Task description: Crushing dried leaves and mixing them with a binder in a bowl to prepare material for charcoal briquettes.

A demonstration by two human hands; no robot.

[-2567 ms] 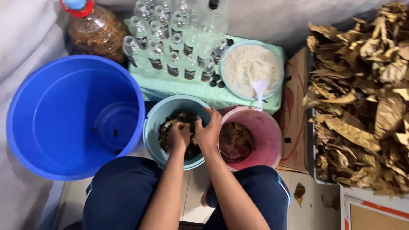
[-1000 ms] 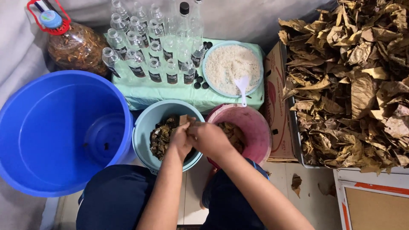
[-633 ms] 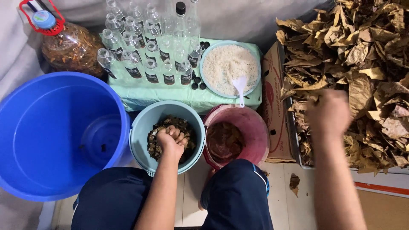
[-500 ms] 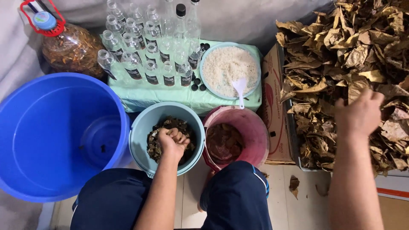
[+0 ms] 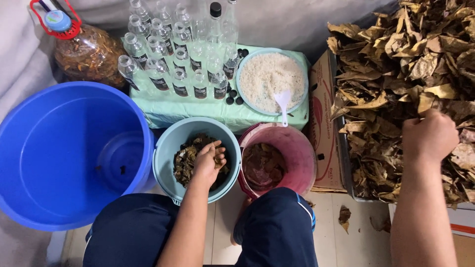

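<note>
The fingers (image 5: pixel 215 150) of the left hand (image 5: pixel 208 163) were curled loosely down into the wet, dark leaf pieces (image 5: pixel 185 160) inside the light blue bucket (image 5: pixel 166 148), pressing on them rather than pinching; whether any were actually gripped could not be told. The right hand (image 5: pixel 429 137) was closed in a fist over the pile of dry brown leaves (image 5: pixel 396 64) heaped in the cardboard box (image 5: pixel 322 118) off to the right, apparently bunched around a few leaves, though the fingers were hidden beneath the knuckles.

Those dry leaves looked light, crisp and brittle, likely to crumble if squeezed hard, so a loose handful from the top of the heap seemed the safest hold. The soaked pieces looked limp and slippery, better scooped than plucked.

Just beside the light blue bucket stood a pink bucket (image 5: pixel 302 148) with more dark leaf matter. Behind both, a low bench (image 5: pixel 217 111) under a pale green cloth carried clear glass bottles (image 5: pixel 173 54), loose black caps (image 5: pixel 233 99), and a bowl of white rice (image 5: pixel 269 79) with a white spoon (image 5: pixel 283 101). A big blue tub (image 5: pixel 44 143) sat to the left, near a large plastic jug (image 5: pixel 86 49) filled with brown leaves.
</note>
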